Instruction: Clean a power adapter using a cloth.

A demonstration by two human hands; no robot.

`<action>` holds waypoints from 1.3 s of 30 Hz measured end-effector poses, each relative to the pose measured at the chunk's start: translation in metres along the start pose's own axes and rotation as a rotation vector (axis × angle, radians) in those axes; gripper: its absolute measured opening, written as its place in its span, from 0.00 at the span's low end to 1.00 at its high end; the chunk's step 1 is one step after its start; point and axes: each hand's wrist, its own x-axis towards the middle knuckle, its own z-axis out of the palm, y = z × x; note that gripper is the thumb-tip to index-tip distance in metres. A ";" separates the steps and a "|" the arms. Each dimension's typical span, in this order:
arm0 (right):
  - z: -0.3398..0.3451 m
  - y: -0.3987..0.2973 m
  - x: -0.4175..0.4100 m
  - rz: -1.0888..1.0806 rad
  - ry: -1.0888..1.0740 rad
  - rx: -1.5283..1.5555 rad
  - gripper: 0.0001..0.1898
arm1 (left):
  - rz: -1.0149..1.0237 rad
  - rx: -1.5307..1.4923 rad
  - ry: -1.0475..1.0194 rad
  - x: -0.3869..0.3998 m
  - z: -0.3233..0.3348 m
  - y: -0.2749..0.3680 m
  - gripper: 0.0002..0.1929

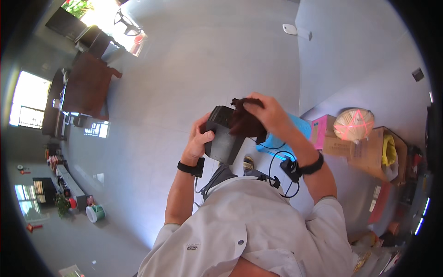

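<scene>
My left hand (199, 138) grips the side of a dark grey, box-shaped device (225, 142) with angled edges, its thumb lying along the near face. What the device is cannot be made out. A dark brown cloth (247, 121) hangs from my right hand (264, 107), pinched between thumb and fingers. The cloth drapes over the device's right side and hides part of it. Both are held up in front of my body, above the floor. Each wrist wears a black band, and a black module with a looped cable (291, 169) hangs by the right one.
On the right stand a blue plastic-looking object (299, 128), a pink box (320, 130), an open cardboard box (367, 155) and a conical straw hat (354, 124). A brown wooden table (86, 85) is at left, with a lidded bucket (95, 213) below. A wall (353, 52) rises at right.
</scene>
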 end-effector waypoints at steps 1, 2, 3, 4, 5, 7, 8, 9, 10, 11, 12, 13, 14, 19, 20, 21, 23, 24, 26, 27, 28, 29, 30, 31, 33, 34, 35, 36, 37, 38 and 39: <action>-0.011 0.004 0.005 0.136 -0.104 0.284 0.16 | -0.005 -0.009 -0.010 0.004 -0.001 -0.005 0.43; -0.011 0.010 0.002 -0.025 0.136 0.142 0.13 | 0.009 -0.060 -0.049 0.008 -0.002 -0.009 0.43; -0.019 0.005 -0.002 -0.017 0.136 0.133 0.13 | 0.027 -0.114 -0.081 0.012 -0.002 -0.013 0.43; -0.029 -0.007 -0.009 -0.008 0.195 0.315 0.14 | 0.023 -0.127 -0.075 0.014 -0.004 -0.016 0.43; -0.034 -0.018 -0.015 0.001 0.255 0.496 0.14 | 0.000 -0.162 -0.064 0.018 -0.007 -0.017 0.44; -0.027 -0.032 -0.026 -0.050 0.309 0.416 0.15 | -0.027 -0.203 -0.080 0.030 -0.007 -0.016 0.44; -0.018 -0.038 -0.029 -0.087 0.182 0.425 0.15 | -0.031 -0.186 -0.101 0.036 -0.003 -0.013 0.44; -0.012 -0.044 -0.029 -0.122 0.059 0.431 0.15 | -0.035 -0.170 -0.126 0.043 0.001 -0.011 0.44; -0.003 -0.039 -0.024 -0.364 0.099 -0.050 0.13 | -0.036 -0.178 -0.144 0.049 0.002 -0.008 0.44; -0.005 -0.033 -0.022 -0.358 0.112 -0.064 0.13 | -0.040 -0.163 -0.168 0.054 0.003 -0.006 0.43; -0.007 -0.027 -0.019 -0.247 0.149 0.001 0.12 | -0.045 -0.144 -0.183 0.055 -0.001 -0.004 0.43; -0.013 -0.019 -0.017 -0.136 0.191 0.062 0.11 | -0.047 -0.149 -0.198 0.058 -0.005 -0.004 0.43; -0.019 -0.006 -0.014 -0.058 0.409 -0.020 0.08 | -0.056 -0.112 -0.265 0.061 -0.012 -0.005 0.43; -0.008 -0.030 -0.019 0.103 0.318 0.572 0.16 | -0.104 -0.093 -0.317 0.070 -0.025 0.005 0.43; -0.007 -0.040 -0.021 0.020 0.119 0.144 0.19 | -0.056 -0.026 -0.280 0.072 -0.024 0.009 0.44; 0.003 -0.037 -0.021 0.098 0.137 0.151 0.17 | -0.004 0.043 -0.249 0.076 -0.024 0.013 0.44; 0.012 -0.012 -0.018 0.219 0.248 0.464 0.14 | 0.021 0.101 -0.263 0.082 -0.034 0.015 0.44; 0.011 -0.005 -0.018 0.224 0.259 0.462 0.14 | 0.043 0.162 -0.256 0.083 -0.040 0.016 0.45; 0.006 0.003 -0.019 0.338 0.321 0.411 0.16 | 0.013 0.105 -0.324 0.087 -0.049 0.022 0.45; 0.007 -0.002 -0.018 0.341 0.321 0.411 0.16 | -0.012 0.053 -0.373 0.089 -0.053 0.024 0.45; 0.007 -0.010 -0.016 0.247 0.395 0.518 0.15 | -0.034 0.048 -0.383 0.091 -0.056 0.024 0.45; 0.005 -0.019 -0.014 0.149 0.467 0.625 0.15 | -0.034 0.047 -0.381 0.092 -0.057 0.024 0.45; 0.003 -0.028 -0.013 0.088 0.338 0.706 0.13 | -0.063 0.017 -0.378 0.094 -0.054 0.024 0.45; 0.006 -0.028 -0.011 0.085 0.339 0.705 0.13 | -0.090 -0.011 -0.374 0.095 -0.051 0.024 0.44; 0.016 -0.025 0.000 0.142 0.124 0.686 0.13 | -0.104 -0.086 -0.383 0.091 -0.043 0.020 0.44; 0.018 -0.025 0.005 0.171 0.124 0.814 0.13 | -0.120 -0.162 -0.391 0.092 -0.042 0.017 0.43; 0.017 -0.027 0.008 0.161 0.124 0.811 0.13 | -0.112 -0.157 -0.396 0.095 -0.044 0.013 0.43; 0.015 -0.029 0.011 0.185 0.119 0.792 0.12 | -0.130 -0.184 -0.387 0.095 -0.045 0.008 0.43; 0.012 -0.030 0.013 0.208 0.114 0.773 0.11 | -0.146 -0.211 -0.377 0.095 -0.045 0.005 0.43; 0.010 -0.028 0.013 0.203 0.103 0.771 0.11 | -0.137 -0.208 -0.371 0.096 -0.045 0.001 0.43; 0.007 -0.023 0.012 0.176 0.086 0.709 0.12 | -0.131 -0.192 -0.381 0.096 -0.042 0.002 0.43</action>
